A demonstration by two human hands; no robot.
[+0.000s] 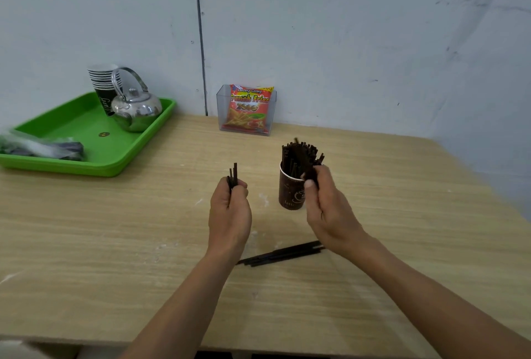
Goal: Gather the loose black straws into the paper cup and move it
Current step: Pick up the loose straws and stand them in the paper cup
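A brown paper cup [289, 195] stands upright on the wooden table [115, 229], packed with several black straws [298, 154] sticking out of its top. My right hand [324, 203] is beside the cup's right rim, fingers closed on a bunch of those straws at the rim. My left hand [230, 209] is left of the cup, fist closed around a few black straws [233, 175] held upright. A small pile of loose black straws [281, 254] lies flat on the table between my forearms, partly hidden by my right wrist.
A green tray [94, 154] at the back left holds a steel kettle [135, 108], a stack of paper cups [102, 80] and a plastic bag of items [37, 147]. A clear box with a snack packet [248, 108] stands against the wall.
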